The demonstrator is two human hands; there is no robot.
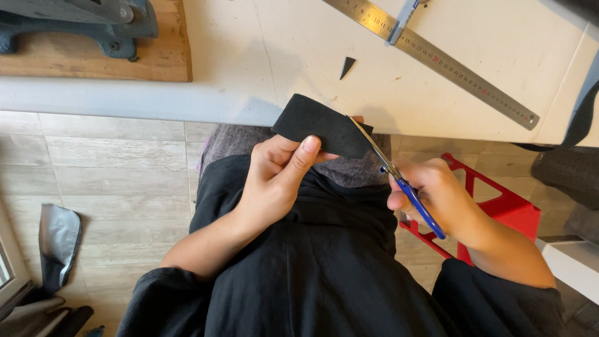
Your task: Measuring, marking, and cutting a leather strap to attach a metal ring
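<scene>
Left hand (pixel 274 178) pinches a black fabric piece (pixel 321 126) below the worktop (pixel 262 50) edge; right hand (pixel 437 193) fingers grasp blue-handled scissors (pixel 399 181) cutting its right edge.

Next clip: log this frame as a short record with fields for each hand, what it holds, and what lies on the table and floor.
left hand: grips black fabric piece, thumb on top
right hand: holds blue-handled scissors, blades at the fabric's right edge
table: white top; steel ruler lying diagonally; small black offcut
wooden board: top left, carrying a blue-grey metal tool base
floor: red plastic frame to the person's right; grey pouch-like item at left
</scene>
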